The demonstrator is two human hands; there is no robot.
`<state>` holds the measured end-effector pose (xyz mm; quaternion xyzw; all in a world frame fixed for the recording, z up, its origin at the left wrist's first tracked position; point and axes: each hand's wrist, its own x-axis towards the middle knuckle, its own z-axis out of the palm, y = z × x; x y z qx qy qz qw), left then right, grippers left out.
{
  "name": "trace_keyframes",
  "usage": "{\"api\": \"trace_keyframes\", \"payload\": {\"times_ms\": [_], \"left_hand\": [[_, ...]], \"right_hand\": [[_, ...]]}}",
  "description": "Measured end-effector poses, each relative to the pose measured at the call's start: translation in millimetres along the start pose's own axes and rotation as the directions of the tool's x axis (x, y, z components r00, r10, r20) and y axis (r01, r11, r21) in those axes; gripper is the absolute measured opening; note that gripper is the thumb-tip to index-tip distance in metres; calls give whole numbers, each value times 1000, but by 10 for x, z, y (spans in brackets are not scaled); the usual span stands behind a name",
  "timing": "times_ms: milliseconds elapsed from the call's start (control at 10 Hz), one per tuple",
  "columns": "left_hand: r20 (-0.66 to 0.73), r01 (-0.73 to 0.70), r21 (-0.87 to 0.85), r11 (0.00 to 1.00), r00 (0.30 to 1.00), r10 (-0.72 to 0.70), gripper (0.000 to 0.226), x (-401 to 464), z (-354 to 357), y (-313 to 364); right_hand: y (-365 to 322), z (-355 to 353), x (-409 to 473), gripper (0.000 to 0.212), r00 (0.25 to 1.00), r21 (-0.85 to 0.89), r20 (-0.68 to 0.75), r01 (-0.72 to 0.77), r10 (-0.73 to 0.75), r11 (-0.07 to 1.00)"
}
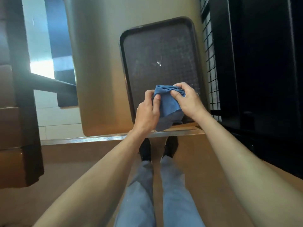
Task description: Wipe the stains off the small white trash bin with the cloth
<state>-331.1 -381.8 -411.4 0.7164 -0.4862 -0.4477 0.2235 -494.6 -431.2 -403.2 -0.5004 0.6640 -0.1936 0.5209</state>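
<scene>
Overhead, both hands, left (pixel 146 112) and right (pixel 188 100), pinch a blue cloth (pixel 168 104) above a dark tray (pixel 126 63).

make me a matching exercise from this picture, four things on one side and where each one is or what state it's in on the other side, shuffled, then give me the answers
Things:
1. cloth
2. tray
3. shoes
4. wire grid

Places or states:
A. on the floor, under the table edge
B. bunched between the left hand and the right hand
C. standing upright to the right of the table
D. lying flat on the tan table, nothing on it

Pairs: 1-B, 2-D, 3-A, 4-C
</scene>
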Motion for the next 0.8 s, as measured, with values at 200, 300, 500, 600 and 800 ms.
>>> {"api": "trace_keyframes", "payload": {"times_ms": [200, 300, 500, 600, 800], "left_hand": [[-28, 28, 27, 999, 999, -27, 27, 478, 126, -161], [-67, 27, 66, 997, 997, -23, 26, 677, 149, -186], [-131, 33, 298, 954, 991, 7, 30, 924, 150, -133], [-111, 70, 335, 939, 993, -35, 31, 920, 138, -113], [28, 112, 322, 940, 991, -128, 44, 769, 12, -92]], "right_hand": [[129, 115, 542, 13, 1000, -80, 9, 18, -18, 997], [151, 148, 741, 12, 999, -117, -6, 40, -41, 992], [147, 177, 956, 21, 996, -378, -50, 50, -74, 925], [117, 207, 915, 29, 994, -509, -73, 30, -78, 860], [60, 183, 601, 62, 999, -529, -40, -7, -17, 848]]}}
